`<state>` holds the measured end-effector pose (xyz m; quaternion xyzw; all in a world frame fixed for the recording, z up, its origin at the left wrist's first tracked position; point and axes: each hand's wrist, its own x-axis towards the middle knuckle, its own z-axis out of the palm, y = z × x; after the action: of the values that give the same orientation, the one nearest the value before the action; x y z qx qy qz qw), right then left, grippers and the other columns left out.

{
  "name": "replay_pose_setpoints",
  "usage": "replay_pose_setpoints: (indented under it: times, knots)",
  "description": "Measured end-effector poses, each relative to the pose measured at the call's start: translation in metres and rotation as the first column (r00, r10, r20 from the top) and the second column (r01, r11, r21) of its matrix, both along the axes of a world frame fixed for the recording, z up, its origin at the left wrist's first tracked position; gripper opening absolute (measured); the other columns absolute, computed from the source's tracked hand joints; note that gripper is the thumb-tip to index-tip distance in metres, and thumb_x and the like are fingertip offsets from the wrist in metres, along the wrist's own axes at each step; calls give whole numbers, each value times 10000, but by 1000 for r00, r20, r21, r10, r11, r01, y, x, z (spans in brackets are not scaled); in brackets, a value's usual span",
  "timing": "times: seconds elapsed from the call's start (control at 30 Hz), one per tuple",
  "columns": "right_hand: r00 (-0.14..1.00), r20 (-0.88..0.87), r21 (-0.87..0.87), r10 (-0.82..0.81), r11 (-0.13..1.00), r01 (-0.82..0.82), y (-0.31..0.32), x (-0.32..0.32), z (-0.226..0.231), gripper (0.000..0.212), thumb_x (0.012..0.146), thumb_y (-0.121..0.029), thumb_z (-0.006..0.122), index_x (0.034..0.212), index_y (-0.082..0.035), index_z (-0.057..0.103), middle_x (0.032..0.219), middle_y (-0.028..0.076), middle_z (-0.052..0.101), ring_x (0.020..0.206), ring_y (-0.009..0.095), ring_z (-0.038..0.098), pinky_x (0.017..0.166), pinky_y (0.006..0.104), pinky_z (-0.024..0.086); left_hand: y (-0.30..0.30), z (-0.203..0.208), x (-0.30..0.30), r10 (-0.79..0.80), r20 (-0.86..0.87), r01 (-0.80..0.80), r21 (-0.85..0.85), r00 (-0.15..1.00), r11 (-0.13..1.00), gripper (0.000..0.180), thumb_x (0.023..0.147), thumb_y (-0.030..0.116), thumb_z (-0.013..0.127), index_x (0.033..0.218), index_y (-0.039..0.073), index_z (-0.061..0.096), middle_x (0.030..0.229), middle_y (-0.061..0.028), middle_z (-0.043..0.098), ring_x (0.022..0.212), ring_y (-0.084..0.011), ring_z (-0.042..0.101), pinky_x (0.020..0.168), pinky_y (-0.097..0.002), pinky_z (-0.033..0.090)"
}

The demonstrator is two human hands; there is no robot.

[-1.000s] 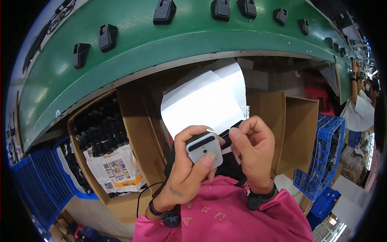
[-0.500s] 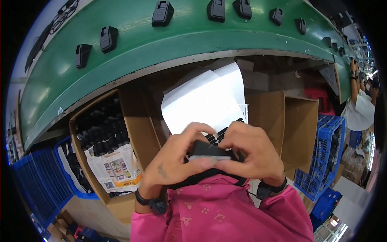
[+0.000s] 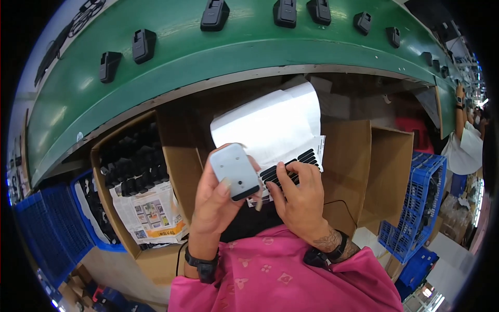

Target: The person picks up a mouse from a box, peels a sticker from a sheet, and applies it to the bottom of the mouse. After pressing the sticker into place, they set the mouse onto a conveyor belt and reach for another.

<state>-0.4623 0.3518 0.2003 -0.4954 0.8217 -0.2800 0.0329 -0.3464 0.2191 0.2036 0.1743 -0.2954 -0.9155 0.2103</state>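
My left hand [image 3: 215, 200] grips a flat, rounded, light grey case [image 3: 234, 169] with small holes in its face. A black band [image 3: 245, 193] runs along the case's lower edge. To its right, my right hand [image 3: 301, 200] rests curled at a white sheet of black strips [image 3: 306, 156]. The thumb and forefinger touch that sheet with a gap between their tips. Whether a strip has been lifted is too small to tell. Behind both hands lie large white sheets of paper [image 3: 270, 117].
A green bench [image 3: 182, 67] crosses the far side, carrying several black charger-like docks [image 3: 144, 46]. At left stands a cardboard box [image 3: 179, 156] of black parts on newspaper. An open cardboard box [image 3: 387, 177] and a blue crate [image 3: 416, 208] are at right. Another person [image 3: 462, 148] works far right.
My hands have parted. The left has turned the case so its grey face shows, while the right has let go of it and moved to the sheet of black strips.
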Motion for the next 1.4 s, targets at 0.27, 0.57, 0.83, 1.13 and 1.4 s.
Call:
replay_pose_setpoints:
  times: [0.27,0.57,0.83,1.13,1.4]
  knots:
    - [999,-50,-33,0,999,-2,3,6,-15,332,712,-82,700,1029,-24,616,918,66,529,841,252,513,697,377,385,7,6,-4,-27,-2,27,57,1000,998,848,878,651,378,1356,-38,244,1067,-206,501,790,-265,564,616,-327,482]
    - [995,79,-107,-62,992,70,0,10,-19,236,705,-40,704,925,-49,619,894,57,552,822,248,525,730,369,366,8,11,-6,-47,-21,48,32,999,998,877,865,672,378,1363,-38,244,1060,-210,498,788,-271,560,617,-337,481]
    - [940,333,-171,-73,976,137,6,7,-7,143,724,0,687,813,-26,578,828,82,563,775,241,534,715,330,389,4,6,-9,-70,22,69,43,997,997,713,858,417,559,1342,-26,279,1049,-203,502,781,-267,568,596,-341,486]
    - [568,814,-335,123,898,287,16,-12,60,113,804,69,612,870,25,531,878,71,527,772,98,500,679,219,413,11,22,-13,-56,154,64,-43,987,997,694,766,308,655,1301,-10,349,1041,-172,525,821,-226,574,657,-313,492]
    - [77,970,-241,229,893,380,-7,-10,88,112,851,14,607,929,24,527,835,22,565,711,25,501,635,169,414,22,37,-8,-212,122,230,-165,970,959,530,813,54,523,1307,17,335,1216,-101,450,1088,-171,447,930,-304,382]
